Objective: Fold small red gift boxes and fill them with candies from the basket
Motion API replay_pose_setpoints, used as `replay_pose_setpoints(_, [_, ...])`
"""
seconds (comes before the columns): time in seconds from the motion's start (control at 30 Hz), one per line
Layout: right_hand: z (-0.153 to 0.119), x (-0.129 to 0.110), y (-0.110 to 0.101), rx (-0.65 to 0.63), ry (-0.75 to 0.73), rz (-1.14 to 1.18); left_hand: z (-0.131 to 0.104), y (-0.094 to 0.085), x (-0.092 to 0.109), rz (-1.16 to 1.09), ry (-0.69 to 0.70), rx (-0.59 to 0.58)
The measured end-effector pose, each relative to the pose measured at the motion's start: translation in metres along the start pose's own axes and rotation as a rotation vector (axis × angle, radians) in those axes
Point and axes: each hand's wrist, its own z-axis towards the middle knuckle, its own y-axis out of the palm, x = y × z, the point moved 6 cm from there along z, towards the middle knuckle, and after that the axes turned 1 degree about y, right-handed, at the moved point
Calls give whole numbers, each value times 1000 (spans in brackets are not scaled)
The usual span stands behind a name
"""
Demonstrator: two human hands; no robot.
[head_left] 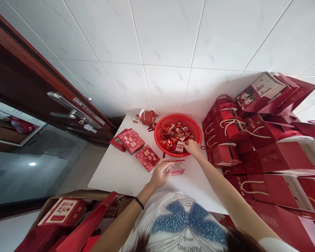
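A red plastic basket (199, 137) stands on the white table (105, 171) near the tiled wall, holding many small red wrapped packets. At its right front edge, my right hand (192, 147) has its fingers closed on a white-and-red packet (180, 147). In front of the basket, my left hand (161, 173) is curled round the left end of a small red box (177, 169), which is open. Two patterned red boxes lie left of my hands, one (147, 158) nearer and one (131, 140) farther off.
Red gift boxes (275, 190) with rope handles are stacked on the right, with bags (262, 91) on top. A red pouch (147, 117) sits by the wall. At the lower left, a carton (48, 206) holds red boxes. A dark door (28, 70) stands at the left.
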Motion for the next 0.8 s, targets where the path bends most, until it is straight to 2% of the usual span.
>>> replay_pose_setpoints(0.1, [18, -13, 19, -17, 43, -12, 5, -12, 3, -20, -46, 42])
replay_pose_setpoints(0.2, [23, -13, 34, -36, 64, 50, 11, -26, -2, -68, -105, 107])
replay_pose_setpoints(0.3, [23, -7, 32, -2, 49, 187, 28, -35, -20, -99, -199, 121])
replay_pose_setpoints(0.37, [20, -1, 24, 43, 37, 311, 50, -33, -36, -87, -249, 91])
replay_pose_setpoints(0.43, [14, 7, 15, 84, 36, 427, 81, -23, -51, -57, -272, 18])
replay_pose_setpoints(0.5, [2, 20, 8, 106, 55, 610, 116, -4, -64, 1, -297, -79])
replay_pose_setpoints(0.63, [-35, 51, 10, 48, 136, 1275, 177, 46, -78, 219, -299, -313])
replay_pose_setpoints(0.7, [-56, 64, 16, -5, 188, 1426, 196, 66, -81, 265, -293, -367])
replay_pose_setpoints(0.8, [-80, 81, 27, -74, 285, 1463, 210, 86, -87, 302, -320, -388])
